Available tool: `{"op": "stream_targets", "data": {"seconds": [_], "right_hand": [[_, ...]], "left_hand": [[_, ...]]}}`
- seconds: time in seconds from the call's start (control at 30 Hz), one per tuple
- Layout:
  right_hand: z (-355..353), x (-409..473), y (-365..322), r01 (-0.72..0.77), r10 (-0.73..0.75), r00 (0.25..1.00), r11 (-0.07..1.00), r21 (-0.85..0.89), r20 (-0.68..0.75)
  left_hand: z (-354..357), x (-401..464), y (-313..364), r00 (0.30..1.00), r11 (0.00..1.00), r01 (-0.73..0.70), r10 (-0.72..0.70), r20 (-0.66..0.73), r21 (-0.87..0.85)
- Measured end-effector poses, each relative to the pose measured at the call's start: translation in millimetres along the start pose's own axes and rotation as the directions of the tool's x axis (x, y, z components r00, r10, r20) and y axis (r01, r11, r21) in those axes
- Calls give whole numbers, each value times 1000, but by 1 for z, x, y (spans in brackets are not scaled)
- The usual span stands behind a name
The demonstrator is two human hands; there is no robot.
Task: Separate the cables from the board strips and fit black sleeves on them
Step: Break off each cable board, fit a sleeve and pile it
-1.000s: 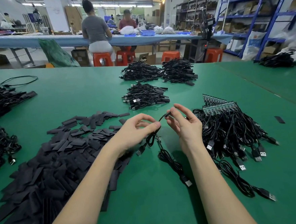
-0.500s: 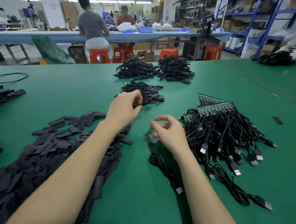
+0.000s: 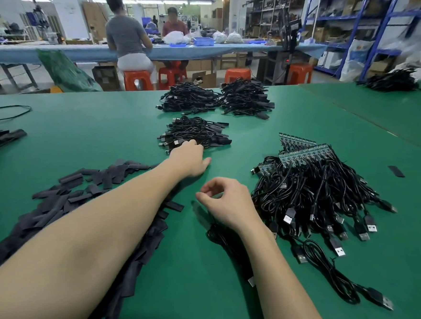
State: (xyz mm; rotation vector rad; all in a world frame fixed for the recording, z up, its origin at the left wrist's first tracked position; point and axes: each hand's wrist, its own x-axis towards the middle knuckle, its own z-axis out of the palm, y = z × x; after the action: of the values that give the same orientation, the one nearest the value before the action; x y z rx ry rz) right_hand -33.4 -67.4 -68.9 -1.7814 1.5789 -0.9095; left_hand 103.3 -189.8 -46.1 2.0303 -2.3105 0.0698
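Already you have three heaps of sleeved cables (image 3: pixel 195 133) on the desk (image 3: pixel 91 142), your left hand (image 3: pixel 190 158) reaching flat-fingered at the nearest. Your right hand (image 3: pixel 228 203) hovers loosely curled, holding nothing. Plenty remains: cables on board strips (image 3: pixel 303 152) beside it and loose black sleeves (image 3: pixel 82 190).

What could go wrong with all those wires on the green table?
1. The left hand reaches to the pile of sleeved cables; nudging it could scatter finished ones.
2. The left forearm lies over the heap of black sleeves and might sweep some aside.
3. The unsorted bundle on board strips is tangled, so pulling one cable could drag others along. A loose cable under the right hand might also snag.
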Motion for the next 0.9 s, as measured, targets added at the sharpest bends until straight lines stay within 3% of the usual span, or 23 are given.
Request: {"op": "stream_targets", "data": {"seconds": [0.17, 0.27, 0.43, 0.6, 0.73, 0.83, 0.9], "right_hand": [[0, -2, -1, 8, -8, 1000, 1000, -30, 4], [-4, -4, -5, 8, -9, 1000, 995, -98, -5], [-21, -3, -9, -37, 38, 999, 982, -186, 4], [-27, -4, -17, -101, 133, 986, 958, -270, 105], [-25, -9, -23, -110, 161, 977, 942, -318, 139], [-26, -9, -23, -128, 155, 979, 972, -197, 129], [-29, -8, -24, -187, 171, 976, 976, 112, 138]], "left_hand": [[-1, 9, -4, 999, 1000, 16, -15, 50, -15], [3, 1, -2, 1000, 998, 3, -2, 11, -57], [-1, -33, -2, 995, 954, -32, 4, -95, -297], [-16, -90, -3, 978, 740, -24, -121, -167, -673], [-18, -129, -1, 959, 573, -22, -220, -179, -820], [-16, -142, 3, 943, 505, -46, -264, -205, -862], [-15, -145, 8, 929, 465, -65, -294, -224, -883]]}}
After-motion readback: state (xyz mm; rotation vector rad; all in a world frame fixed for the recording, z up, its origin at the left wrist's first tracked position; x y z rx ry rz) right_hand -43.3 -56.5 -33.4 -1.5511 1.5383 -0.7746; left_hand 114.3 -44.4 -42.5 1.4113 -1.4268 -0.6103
